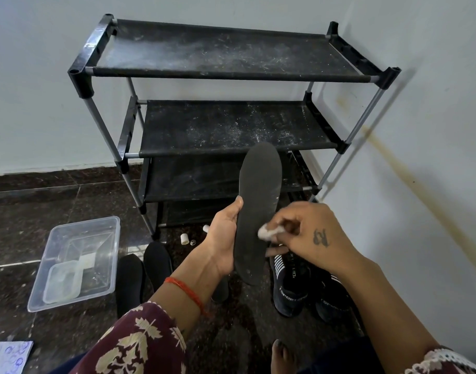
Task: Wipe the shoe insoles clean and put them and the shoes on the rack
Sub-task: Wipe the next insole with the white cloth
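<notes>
Your left hand (226, 238) grips the insole (258, 211); your right hand (309, 233) pinches a white wad (266, 232) against it. Clear tub (77, 255), spare insoles (130, 282) and shoes (292, 287) crowd the floor before the rack (220, 74).

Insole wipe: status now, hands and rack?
Left hand grips insole upright. Right hand pinches white wad against it. Rack shelves dusty, no shoes on them; shoes on floor.

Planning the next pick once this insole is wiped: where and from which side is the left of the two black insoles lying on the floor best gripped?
Probably by its toe end, from above. That insole lies flat on the dark floor, toe toward the rack. Its heel end is hidden behind the left hand's sleeve, and a second insole sits close on its right, so pinch the free toe edge or left rim.
</notes>
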`<state>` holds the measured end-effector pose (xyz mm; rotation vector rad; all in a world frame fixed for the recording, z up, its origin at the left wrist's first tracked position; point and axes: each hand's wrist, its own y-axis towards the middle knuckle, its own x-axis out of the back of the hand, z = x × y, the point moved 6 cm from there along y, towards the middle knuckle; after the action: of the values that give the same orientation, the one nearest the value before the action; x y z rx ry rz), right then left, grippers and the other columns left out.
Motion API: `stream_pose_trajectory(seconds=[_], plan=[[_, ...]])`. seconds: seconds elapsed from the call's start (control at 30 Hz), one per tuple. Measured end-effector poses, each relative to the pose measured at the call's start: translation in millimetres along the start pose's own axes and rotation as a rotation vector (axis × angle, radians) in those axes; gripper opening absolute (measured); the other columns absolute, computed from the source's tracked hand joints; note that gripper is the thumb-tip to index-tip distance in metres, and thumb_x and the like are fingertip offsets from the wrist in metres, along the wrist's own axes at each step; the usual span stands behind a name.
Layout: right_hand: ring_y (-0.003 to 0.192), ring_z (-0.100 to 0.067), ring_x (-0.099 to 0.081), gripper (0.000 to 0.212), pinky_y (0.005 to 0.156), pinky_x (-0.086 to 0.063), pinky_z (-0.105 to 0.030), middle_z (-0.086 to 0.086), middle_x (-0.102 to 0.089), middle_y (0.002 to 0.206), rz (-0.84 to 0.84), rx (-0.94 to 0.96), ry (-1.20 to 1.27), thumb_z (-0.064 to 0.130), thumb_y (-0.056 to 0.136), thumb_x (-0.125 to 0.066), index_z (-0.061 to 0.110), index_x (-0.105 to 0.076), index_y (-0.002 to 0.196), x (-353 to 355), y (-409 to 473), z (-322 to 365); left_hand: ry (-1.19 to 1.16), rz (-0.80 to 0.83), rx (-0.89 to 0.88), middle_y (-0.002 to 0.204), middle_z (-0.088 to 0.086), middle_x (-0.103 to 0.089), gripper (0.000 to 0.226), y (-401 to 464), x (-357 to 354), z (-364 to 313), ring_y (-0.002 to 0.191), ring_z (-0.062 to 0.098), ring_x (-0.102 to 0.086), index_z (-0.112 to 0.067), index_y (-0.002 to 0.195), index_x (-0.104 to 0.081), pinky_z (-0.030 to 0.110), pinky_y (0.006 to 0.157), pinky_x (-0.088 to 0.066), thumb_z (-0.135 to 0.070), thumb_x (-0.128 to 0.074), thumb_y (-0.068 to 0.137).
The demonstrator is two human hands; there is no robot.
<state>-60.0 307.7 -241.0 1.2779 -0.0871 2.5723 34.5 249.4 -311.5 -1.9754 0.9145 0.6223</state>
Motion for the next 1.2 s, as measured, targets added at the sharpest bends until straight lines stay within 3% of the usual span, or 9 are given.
stream_pose_trajectory(seconds=[0.1,0.17,0.23,0.47,0.63,0.73,0.9,1.0,1.2], plan=[[0.074,-0.001,-0.061,0.016,0.062,-0.052,-0.017,0.010,-0.064,0.085,-0.070,-0.001,0.148,0.015,0.072,-0.076,0.026,-0.071,0.082,-5,1,9,-0.034,-0.011,0.013,0.098,0.014,-0.071,0.056,-1,-2,0,0.084,0.027,-0.070,-0.010,0.104,-0.067,0.048,0.082,-0.051,-0.049,-0.028,0.098],[0.077,-0.003,-0.060,0.016,0.069,-0.054,-0.027,0.012,-0.063,0.085,0.007,0.044,0.148,0.019,0.072,-0.076,0.027,-0.071,0.084,-19,1,20,-0.069,-0.048,0.020,0.092,0.013,-0.072,0.052,-1,1,0,0.078,0.025,-0.070,-0.008,0.100,-0.068,0.041,0.079,-0.051,-0.047,-0.033,0.097],[0.078,-0.004,-0.060,0.017,0.072,-0.051,-0.023,0.011,-0.063,0.086,0.061,0.074,0.172,0.018,0.071,-0.077,0.028,-0.072,0.084,-27,1,28,-0.085,-0.076,0.006,0.089,0.011,-0.072,0.049,-2,5,-3,0.075,0.024,-0.071,-0.007,0.097,-0.068,0.036,0.078,-0.051,-0.045,-0.036,0.097],[0.073,-0.008,-0.061,0.017,0.070,-0.051,-0.021,0.008,-0.068,0.085,0.331,0.100,0.361,0.012,0.067,-0.081,0.023,-0.076,0.080,-31,-8,37,-0.108,-0.116,0.007,0.105,0.018,-0.068,0.057,-2,11,-5,0.094,0.029,-0.065,-0.003,0.107,-0.065,0.040,0.086,-0.049,-0.049,-0.033,0.098],[0.081,-0.009,-0.063,0.019,0.077,-0.052,-0.028,0.009,-0.069,0.085,0.476,0.059,0.267,0.013,0.068,-0.080,0.028,-0.076,0.079,-27,-13,28,-0.087,-0.099,0.008,0.099,0.018,-0.068,0.061,-3,9,-5,0.075,0.029,-0.072,-0.003,0.106,-0.065,0.041,0.073,-0.050,-0.051,-0.028,0.098],[0.079,-0.004,-0.064,0.016,0.075,-0.052,-0.026,0.014,-0.069,0.079,0.352,0.004,0.195,0.015,0.069,-0.079,0.028,-0.075,0.076,-17,-10,11,-0.079,-0.096,0.002,0.105,0.018,-0.067,0.060,0,10,-6,0.080,0.030,-0.071,-0.004,0.118,-0.060,0.041,0.074,-0.057,-0.051,-0.028,0.098],[0.076,-0.001,-0.062,0.011,0.064,-0.047,-0.008,0.011,-0.066,0.082,-0.110,-0.029,0.145,0.013,0.076,-0.072,0.023,-0.070,0.081,4,-1,5,-0.090,-0.027,0.006,0.104,0.014,-0.069,0.054,1,5,-3,0.088,0.029,-0.068,-0.011,0.108,-0.066,0.050,0.088,-0.048,-0.050,-0.030,0.097],[0.077,-0.005,-0.062,0.010,0.065,-0.056,-0.027,0.011,-0.063,0.085,-0.014,-0.005,0.173,0.021,0.079,-0.070,0.026,-0.066,0.086,-18,2,14,-0.101,-0.025,-0.003,0.101,0.011,-0.069,0.049,1,5,-3,0.087,0.025,-0.067,-0.009,0.111,-0.065,0.040,0.084,-0.052,-0.045,-0.035,0.096],[0.071,-0.007,-0.059,0.018,0.065,-0.048,-0.020,0.010,-0.062,0.080,0.116,0.062,0.164,0.019,0.069,-0.078,0.028,-0.068,0.083,-32,1,27,-0.117,-0.071,-0.051,0.105,0.007,-0.069,0.042,3,11,-6,0.090,0.022,-0.068,-0.011,0.112,-0.065,0.033,0.078,-0.054,-0.040,-0.038,0.098]])
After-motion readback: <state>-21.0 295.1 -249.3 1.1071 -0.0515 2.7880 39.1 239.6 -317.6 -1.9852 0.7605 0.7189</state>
